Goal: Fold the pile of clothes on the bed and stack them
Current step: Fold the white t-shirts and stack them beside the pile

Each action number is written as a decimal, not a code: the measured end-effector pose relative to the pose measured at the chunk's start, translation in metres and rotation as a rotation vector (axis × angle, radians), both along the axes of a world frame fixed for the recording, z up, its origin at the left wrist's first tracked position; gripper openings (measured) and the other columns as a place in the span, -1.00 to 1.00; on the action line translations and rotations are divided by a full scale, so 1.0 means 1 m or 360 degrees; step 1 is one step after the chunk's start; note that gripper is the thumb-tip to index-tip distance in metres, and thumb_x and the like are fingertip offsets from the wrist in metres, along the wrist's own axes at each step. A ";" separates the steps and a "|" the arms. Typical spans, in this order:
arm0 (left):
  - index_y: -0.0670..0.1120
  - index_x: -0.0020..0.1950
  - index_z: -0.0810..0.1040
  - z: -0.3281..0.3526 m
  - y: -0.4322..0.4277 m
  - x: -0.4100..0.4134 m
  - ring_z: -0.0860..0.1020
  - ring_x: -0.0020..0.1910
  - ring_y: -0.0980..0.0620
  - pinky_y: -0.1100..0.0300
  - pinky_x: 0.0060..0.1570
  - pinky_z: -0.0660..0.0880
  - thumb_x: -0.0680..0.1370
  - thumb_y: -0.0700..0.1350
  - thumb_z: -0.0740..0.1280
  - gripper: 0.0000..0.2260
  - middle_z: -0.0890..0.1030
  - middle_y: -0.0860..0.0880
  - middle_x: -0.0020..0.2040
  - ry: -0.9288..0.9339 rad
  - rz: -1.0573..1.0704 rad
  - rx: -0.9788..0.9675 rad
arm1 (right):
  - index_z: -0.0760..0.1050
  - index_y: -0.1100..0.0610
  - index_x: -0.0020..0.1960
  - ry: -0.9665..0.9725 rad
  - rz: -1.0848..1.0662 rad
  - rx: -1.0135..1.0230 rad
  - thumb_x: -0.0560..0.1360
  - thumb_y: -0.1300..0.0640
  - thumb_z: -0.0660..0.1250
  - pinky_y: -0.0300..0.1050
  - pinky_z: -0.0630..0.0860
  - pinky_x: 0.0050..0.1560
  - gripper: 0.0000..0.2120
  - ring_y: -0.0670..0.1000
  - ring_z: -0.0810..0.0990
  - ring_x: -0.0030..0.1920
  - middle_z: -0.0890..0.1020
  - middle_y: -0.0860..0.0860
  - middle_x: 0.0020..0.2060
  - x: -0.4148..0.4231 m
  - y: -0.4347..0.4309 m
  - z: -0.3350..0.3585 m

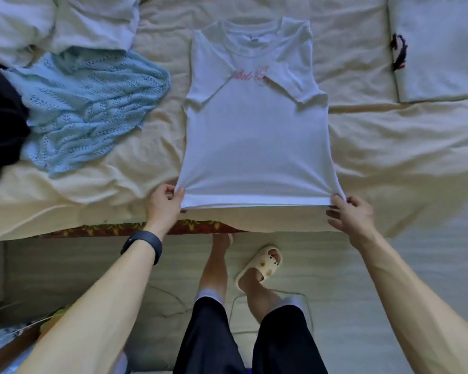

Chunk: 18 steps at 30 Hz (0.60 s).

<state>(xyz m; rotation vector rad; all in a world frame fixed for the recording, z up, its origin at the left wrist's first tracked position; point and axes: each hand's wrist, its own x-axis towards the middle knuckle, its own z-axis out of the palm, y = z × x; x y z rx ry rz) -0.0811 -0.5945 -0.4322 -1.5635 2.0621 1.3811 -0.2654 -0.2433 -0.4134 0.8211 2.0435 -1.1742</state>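
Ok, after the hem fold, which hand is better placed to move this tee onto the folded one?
Right, probably. The right hand pinches the hem corner of the T-shirt on the side where the folded garment lies; the left hand grips the far corner.

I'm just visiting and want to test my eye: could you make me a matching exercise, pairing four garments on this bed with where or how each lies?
1. white T-shirt
2. blue knit top
3. white garment with dark print
4. black garment

A. folded, at the far right
B. at the far left edge
C. hem pinched by left hand and right hand
D. rumpled, just left of the T-shirt

Pairs: 1-C, 2-D, 3-A, 4-B.
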 end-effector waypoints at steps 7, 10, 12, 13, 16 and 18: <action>0.07 0.01 0.53 -0.010 0.030 -0.004 0.69 -0.17 0.04 0.05 -0.14 0.55 0.65 0.01 0.28 -0.93 0.64 0.06 -0.03 -0.0076 0.0068 0.0301 | 0.49 0.11 -0.05 0.0092 0.0124 -0.0059 0.63 0.01 0.35 -0.01 0.52 -0.14 -0.82 0.05 0.64 -0.15 0.59 0.05 -0.08 -0.002 -0.014 -0.013; 0.06 0.05 0.54 -0.002 0.040 0.005 0.67 -0.17 0.03 0.11 -0.22 0.49 0.66 -0.03 0.28 -0.94 0.64 0.04 -0.01 0.0081 0.0397 0.0367 | 0.47 0.15 -0.01 0.0179 0.0039 -0.0105 0.66 0.07 0.29 -0.10 0.53 -0.23 -0.85 -0.02 0.65 -0.21 0.58 0.04 -0.11 0.002 -0.008 -0.009; 0.02 0.04 0.56 0.012 0.048 0.015 0.64 -0.23 0.05 0.16 -0.26 0.47 0.66 -0.05 0.28 -0.93 0.64 0.00 -0.04 0.0136 0.0527 0.0377 | 0.47 0.15 0.00 0.0190 -0.0050 -0.0166 0.66 0.09 0.30 -0.15 0.54 -0.22 -0.87 -0.04 0.65 -0.22 0.59 0.02 -0.13 0.009 0.000 0.004; -0.02 0.06 0.57 0.020 0.052 0.021 0.62 -0.25 0.05 0.17 -0.27 0.47 0.66 -0.05 0.29 -0.91 0.64 -0.03 -0.05 0.0147 0.0561 0.0371 | 0.47 0.13 -0.03 0.0185 -0.0103 -0.0205 0.66 0.10 0.30 -0.16 0.54 -0.22 -0.87 -0.03 0.64 -0.22 0.60 0.03 -0.14 0.014 0.004 0.012; -0.14 0.15 0.59 0.050 0.061 0.041 0.60 -0.31 0.07 0.19 -0.31 0.46 0.65 -0.09 0.31 -0.84 0.65 -0.05 -0.07 0.0133 0.0690 0.0353 | 0.50 0.12 -0.07 0.0154 -0.0197 -0.0280 0.65 0.12 0.32 -0.17 0.57 -0.21 -0.87 0.00 0.63 -0.21 0.61 0.07 -0.14 0.036 0.021 0.039; -0.16 0.18 0.58 0.071 0.068 0.057 0.59 -0.32 0.05 0.18 -0.32 0.46 0.65 -0.12 0.31 -0.83 0.66 -0.05 -0.08 0.0096 0.0756 0.0344 | 0.51 0.12 -0.08 0.0146 -0.0256 -0.0297 0.65 0.14 0.33 -0.22 0.59 -0.27 -0.87 0.01 0.62 -0.22 0.61 0.09 -0.15 0.053 0.033 0.055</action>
